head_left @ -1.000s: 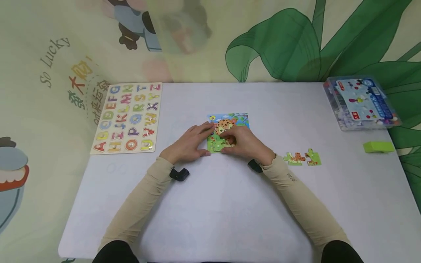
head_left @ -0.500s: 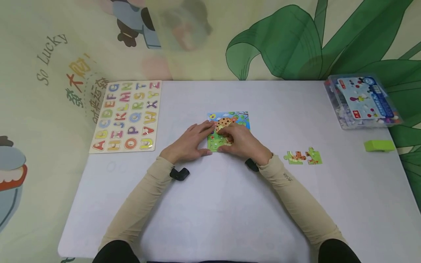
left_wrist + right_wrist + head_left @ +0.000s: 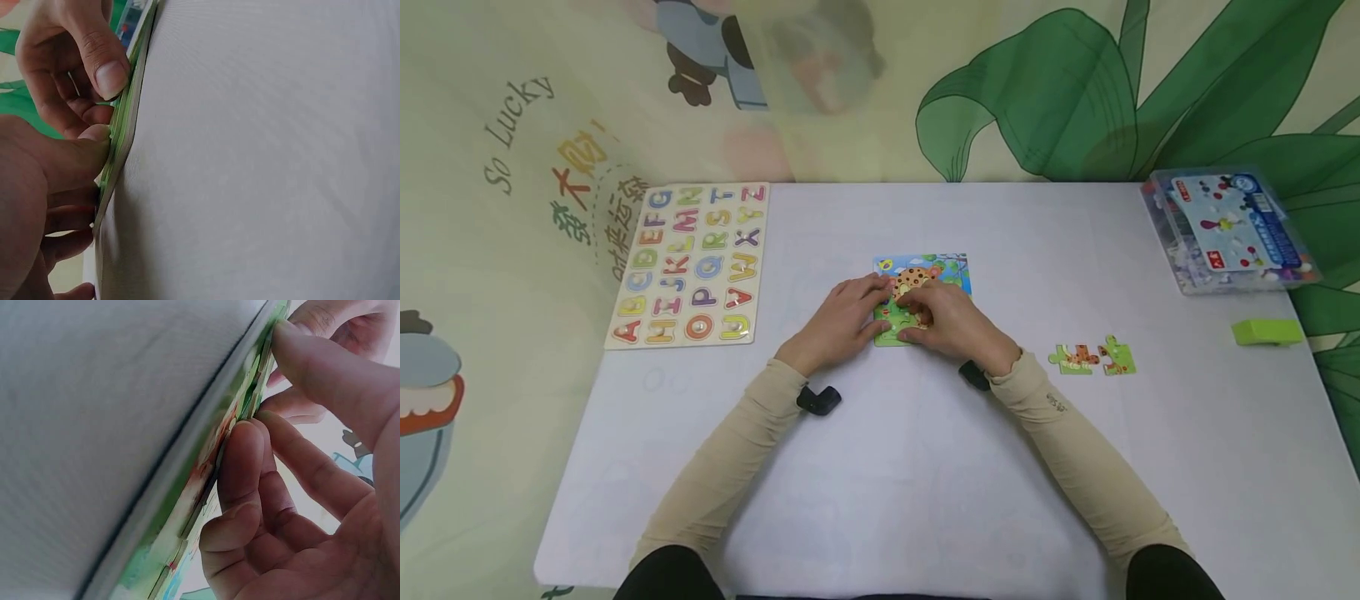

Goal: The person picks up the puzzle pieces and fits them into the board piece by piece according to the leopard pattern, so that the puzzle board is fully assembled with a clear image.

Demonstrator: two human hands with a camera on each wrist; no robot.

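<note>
A small jigsaw puzzle with a spotted leopard on green and blue lies mid-table in the head view. My left hand rests at its left side, fingers extended over the edge and thumb on the lower left part. My right hand bends over the lower middle, thumb and fingertips spanning a green puzzle piece, as the right wrist view shows. Both thumbs press near each other on the puzzle's green edge in the left wrist view. My right hand hides much of the picture's lower right.
Two loose puzzle pieces lie right of the right forearm. An alphabet board lies at the left. At the right are a clear plastic box with a printed label and a lime green block. A printed curtain hangs behind the table.
The right hand has shifted slightly left over the puzzle. The left thumb has moved up from beside the puzzle onto its lower left part, and the left forearm has shifted slightly right.
</note>
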